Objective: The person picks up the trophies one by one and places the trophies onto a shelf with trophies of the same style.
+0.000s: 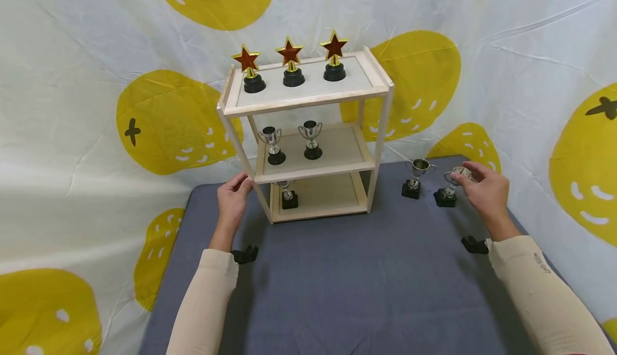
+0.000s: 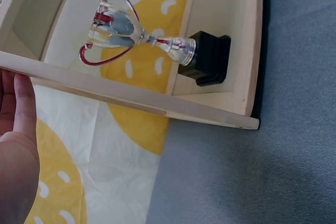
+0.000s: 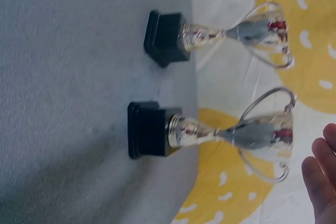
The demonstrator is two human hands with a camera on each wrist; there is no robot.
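My left hand (image 1: pixel 232 203) grips the left front post of a light wooden three-tier shelf (image 1: pixel 313 174), at about middle-tier height. Close by, a silver two-handled trophy cup (image 2: pixel 118 24) on a black base stands on the bottom tier. Far to the right, my right hand (image 1: pixel 488 191) reaches over another silver trophy cup (image 1: pixel 444 198) on the table. Its fingers (image 3: pixel 317 179) are extended just beyond the rim of that cup, with a gap showing in the right wrist view. A matching trophy cup (image 1: pixel 411 188) stands just left of it.
Three star trophies with black bases, one of them a red-and-gold star (image 1: pixel 333 47), line the top tier. Two silver cups, including one cup (image 1: pixel 312 151), stand on the middle tier. A grey cloth covers the table (image 1: pixel 356 274); a patterned curtain (image 1: pixel 159 17) hangs behind.
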